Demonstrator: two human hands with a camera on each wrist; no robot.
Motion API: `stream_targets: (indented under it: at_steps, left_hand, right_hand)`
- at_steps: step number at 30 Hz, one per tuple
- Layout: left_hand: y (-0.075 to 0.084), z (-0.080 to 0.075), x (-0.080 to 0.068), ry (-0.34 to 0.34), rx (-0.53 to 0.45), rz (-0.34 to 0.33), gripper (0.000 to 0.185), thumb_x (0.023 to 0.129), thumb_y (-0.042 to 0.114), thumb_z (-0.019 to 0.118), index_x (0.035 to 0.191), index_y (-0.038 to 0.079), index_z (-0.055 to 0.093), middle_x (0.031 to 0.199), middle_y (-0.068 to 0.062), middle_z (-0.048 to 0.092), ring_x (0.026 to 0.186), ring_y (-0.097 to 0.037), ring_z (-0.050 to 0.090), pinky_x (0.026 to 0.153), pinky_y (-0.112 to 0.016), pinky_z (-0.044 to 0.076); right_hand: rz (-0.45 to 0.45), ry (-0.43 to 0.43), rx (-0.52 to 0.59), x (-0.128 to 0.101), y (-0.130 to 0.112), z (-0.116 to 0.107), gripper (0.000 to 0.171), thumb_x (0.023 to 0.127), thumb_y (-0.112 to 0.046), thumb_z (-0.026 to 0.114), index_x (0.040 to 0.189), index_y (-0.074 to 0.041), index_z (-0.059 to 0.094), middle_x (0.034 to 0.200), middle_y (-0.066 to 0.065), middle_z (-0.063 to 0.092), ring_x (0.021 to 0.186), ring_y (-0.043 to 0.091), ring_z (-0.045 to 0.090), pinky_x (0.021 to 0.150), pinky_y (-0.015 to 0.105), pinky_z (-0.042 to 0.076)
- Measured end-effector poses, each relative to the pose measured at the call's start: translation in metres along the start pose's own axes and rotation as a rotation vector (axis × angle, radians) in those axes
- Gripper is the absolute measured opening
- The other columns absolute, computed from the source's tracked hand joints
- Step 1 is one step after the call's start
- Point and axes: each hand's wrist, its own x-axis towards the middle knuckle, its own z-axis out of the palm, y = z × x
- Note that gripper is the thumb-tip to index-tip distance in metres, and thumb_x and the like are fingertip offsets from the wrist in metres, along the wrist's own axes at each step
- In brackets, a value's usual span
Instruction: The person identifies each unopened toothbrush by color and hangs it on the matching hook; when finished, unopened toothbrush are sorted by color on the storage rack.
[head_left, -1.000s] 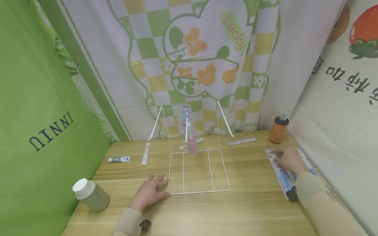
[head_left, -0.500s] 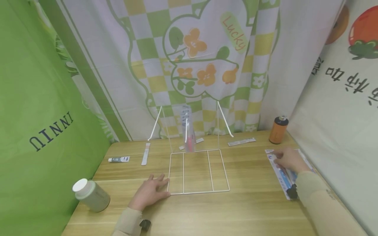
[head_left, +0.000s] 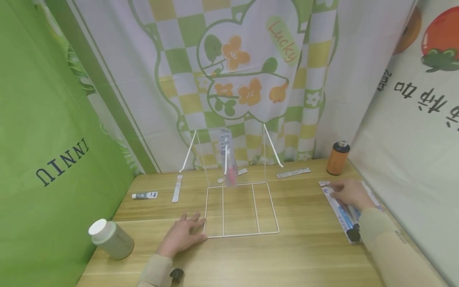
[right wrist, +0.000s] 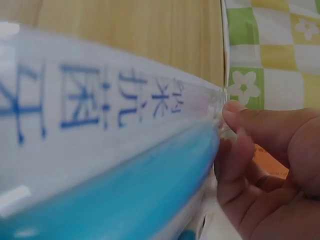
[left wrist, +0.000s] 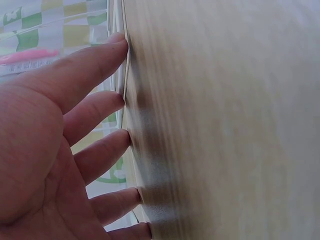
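My left hand (head_left: 183,235) lies flat on the wooden table (head_left: 287,255), and its straight fingers (left wrist: 95,60) touch the left front corner of a white wire rack (head_left: 223,211). At the table's right edge, my right hand (head_left: 349,193) covers the far end of a long toothbrush package (head_left: 343,217) with blue print. In the right wrist view the thumb and curled fingers (right wrist: 240,117) pinch the end of that package (right wrist: 100,145). A clear packet with a pink toothbrush (head_left: 228,163) hangs on the rack's upright back.
An orange bottle (head_left: 337,158) stands at the back right. A white-capped jar (head_left: 111,238) lies at the front left. A small tube (head_left: 144,195), a narrow strip (head_left: 177,187) and a flat packet (head_left: 293,172) lie near the back. Fabric curtains enclose the table.
My right hand and the far end of the toothbrush package have shifted slightly to the left. My left hand has stayed in place.
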Motion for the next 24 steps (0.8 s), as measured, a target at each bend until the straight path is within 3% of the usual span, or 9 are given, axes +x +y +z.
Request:
stream_targets:
  at_steps: [6,10,13,17,20,24]
  left_hand:
    - [0.000,0.001,0.001,0.001,-0.001,-0.001,0.065,0.092,0.047,0.083,0.147,0.015,0.068,0.163,-0.017,0.049,0.150,-0.068,0.026,0.117,-0.083,0.022]
    - [0.001,-0.001,0.000,0.003,-0.002,0.008,0.065,0.092,0.047,0.083,0.146,0.014,0.068,0.163,-0.018,0.050,0.149,-0.069,0.026,0.116,-0.085,0.022]
    - [0.002,-0.001,-0.001,0.004,-0.001,0.011,0.066,0.092,0.047,0.083,0.147,0.013,0.068,0.162,-0.018,0.050,0.148,-0.069,0.027,0.115,-0.085,0.023]
    - [0.002,-0.001,-0.001,0.007,-0.003,0.009,0.067,0.091,0.047,0.083,0.147,0.013,0.068,0.162,-0.018,0.050,0.148,-0.069,0.027,0.115,-0.085,0.023]
    - [0.002,0.000,-0.001,0.009,-0.006,0.009,0.067,0.091,0.047,0.083,0.146,0.013,0.068,0.162,-0.018,0.050,0.148,-0.069,0.027,0.115,-0.085,0.023]
    - [0.002,0.000,-0.001,0.010,-0.008,0.010,0.066,0.092,0.046,0.083,0.147,0.014,0.068,0.163,-0.018,0.050,0.149,-0.069,0.027,0.115,-0.085,0.022]
  right_hand:
    - [-0.049,0.053,-0.003,-0.003,-0.015,-0.003,0.052,0.096,-0.020,0.079,0.140,0.004,0.066,0.126,0.037,0.069,0.113,0.061,0.064,0.093,0.075,0.052]
    - [-0.045,0.057,0.068,-0.006,-0.029,-0.005,0.052,0.099,-0.022,0.077,0.144,0.000,0.065,0.135,0.037,0.065,0.086,0.045,0.074,0.075,0.057,0.062]
    - [-0.055,0.075,0.112,-0.009,-0.042,-0.007,0.052,0.100,-0.024,0.076,0.146,-0.003,0.064,0.138,0.036,0.064,0.078,0.032,0.075,0.062,0.039,0.061]
    - [-0.112,0.155,0.102,-0.015,-0.066,-0.010,0.050,0.101,-0.028,0.077,0.145,-0.007,0.067,0.135,0.033,0.067,0.100,0.040,0.076,0.072,0.047,0.065]
    - [-0.136,0.216,0.116,-0.025,-0.092,-0.015,0.049,0.102,-0.030,0.077,0.145,-0.010,0.067,0.131,0.028,0.071,0.102,0.041,0.076,0.077,0.054,0.065]
    - [-0.227,0.329,0.164,-0.044,-0.132,-0.024,0.047,0.098,-0.020,0.082,0.142,-0.010,0.069,0.128,0.025,0.073,0.096,0.039,0.078,0.070,0.042,0.067]
